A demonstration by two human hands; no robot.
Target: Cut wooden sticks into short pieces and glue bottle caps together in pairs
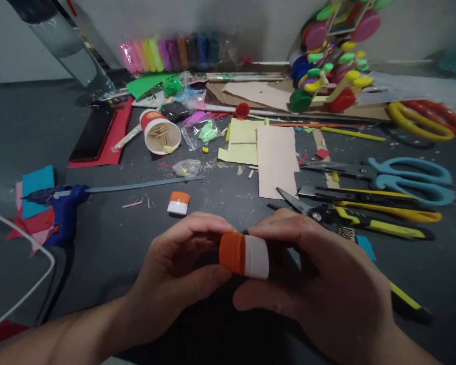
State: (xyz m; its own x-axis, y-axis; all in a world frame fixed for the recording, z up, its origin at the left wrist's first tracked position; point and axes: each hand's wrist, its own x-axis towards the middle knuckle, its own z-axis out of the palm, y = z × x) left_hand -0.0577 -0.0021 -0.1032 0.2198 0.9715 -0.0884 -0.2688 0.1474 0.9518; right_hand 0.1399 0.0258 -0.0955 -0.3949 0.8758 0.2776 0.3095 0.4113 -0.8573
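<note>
Between my two hands, above the near part of the table, is an orange and white cylinder (244, 255) that looks like two bottle caps set end to end. My left hand (186, 268) is closed on the orange end, thumb at the near side and fingers at the far side. My right hand (319, 284) curves round the white end, its forefinger on the upper edge and its thumb just below. Beyond my left hand sits a similar, smaller-looking orange and white cylinder (179, 203).
A blue glue gun (65, 210) with a cord lies left. Blue-handled scissors (410, 180), black and yellow pliers (349, 218) and cutters lie right. Behind are a tipped paper cup (160, 134) of sticks, pale card (276, 162), a phone (93, 133) and a colourful wheeled model (327, 76).
</note>
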